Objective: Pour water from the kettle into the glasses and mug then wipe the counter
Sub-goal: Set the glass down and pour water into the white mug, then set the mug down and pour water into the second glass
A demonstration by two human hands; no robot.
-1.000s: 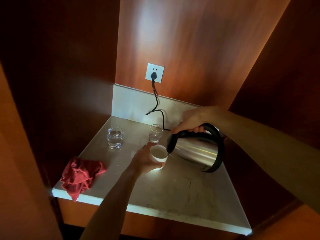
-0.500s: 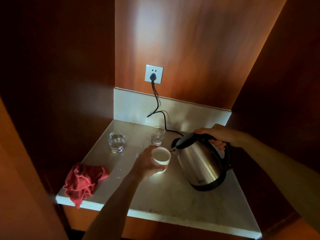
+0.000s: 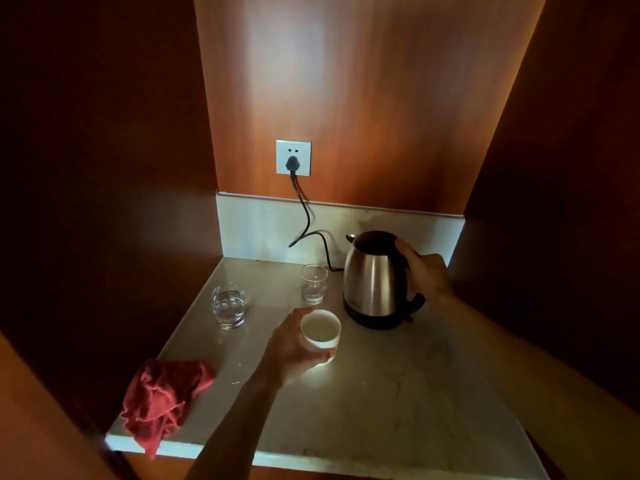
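Pale marbled bench [image 3: 381, 403], set in a wooden alcove. Steel kettle [image 3: 372, 282] upright near back right corner. Two glasses: one [image 3: 313, 284] mid-back just left of kettle, one [image 3: 228, 304] by left edge, holding water. White mug [image 3: 320, 331] near centre. Red cloth [image 3: 162, 396] overhanging front left corner. Black cord [image 3: 323, 244] along back edge.

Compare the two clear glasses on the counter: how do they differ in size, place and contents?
The left glass is wider and stands nearer the counter's left edge; the back glass is narrower and stands beside the kettle. The left glass plainly holds water; the back glass shows less. Both are clear, upright and untouched by either hand.
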